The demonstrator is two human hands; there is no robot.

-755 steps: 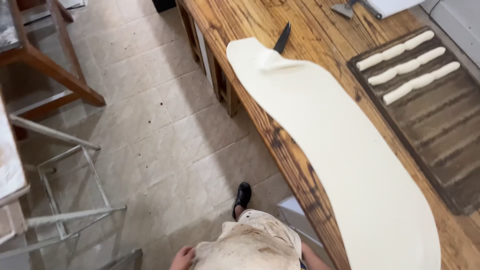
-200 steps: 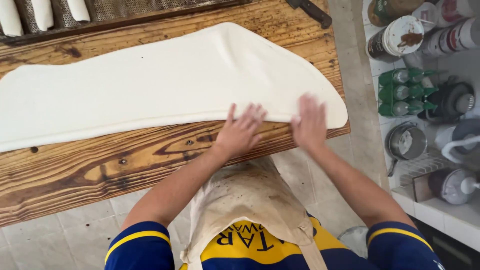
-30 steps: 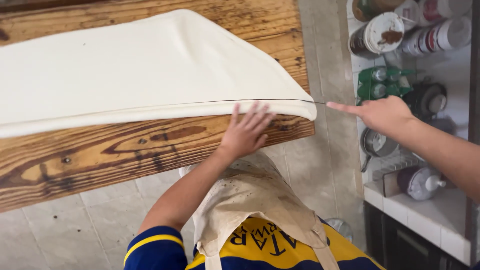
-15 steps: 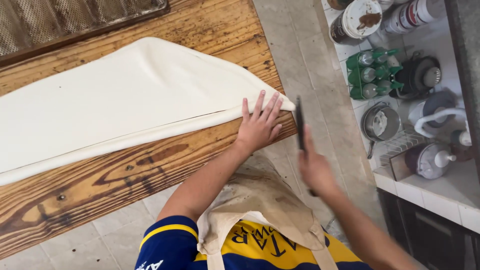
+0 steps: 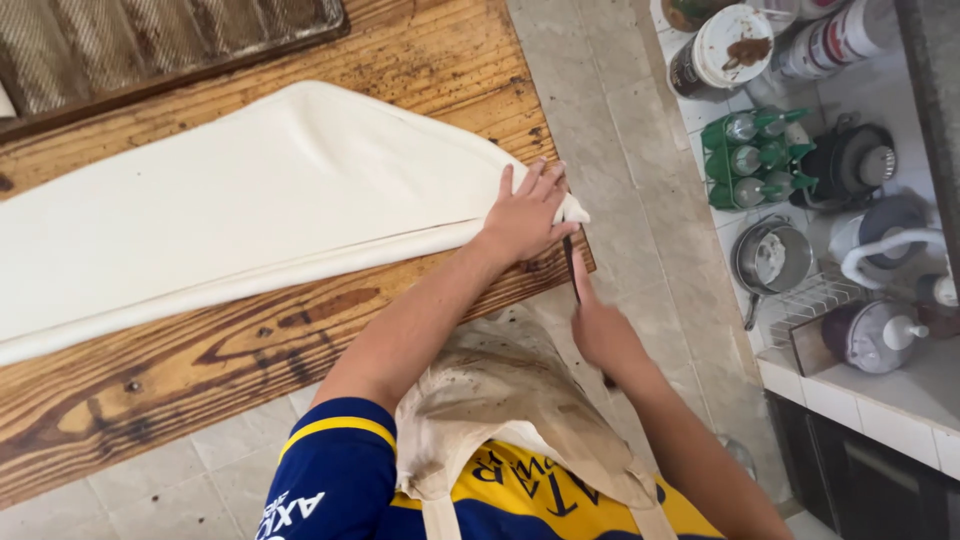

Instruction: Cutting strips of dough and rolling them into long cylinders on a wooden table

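On the wooden table (image 5: 230, 350), the left hand (image 5: 525, 215) presses flat, fingers spread, on the pale dough sheet's (image 5: 250, 210) corner; the right hand (image 5: 598, 325) grips a dark knife (image 5: 571, 265) beside it.

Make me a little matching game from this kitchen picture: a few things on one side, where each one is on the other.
Things:
1. left hand
2. right hand
3. dough sheet
4. green bottles

Places:
A. on the side counter
B. spread across the wooden table
C. pressing the dough's end
D. at the table edge, gripping a knife

Pairs: 1-C, 2-D, 3-B, 4-A
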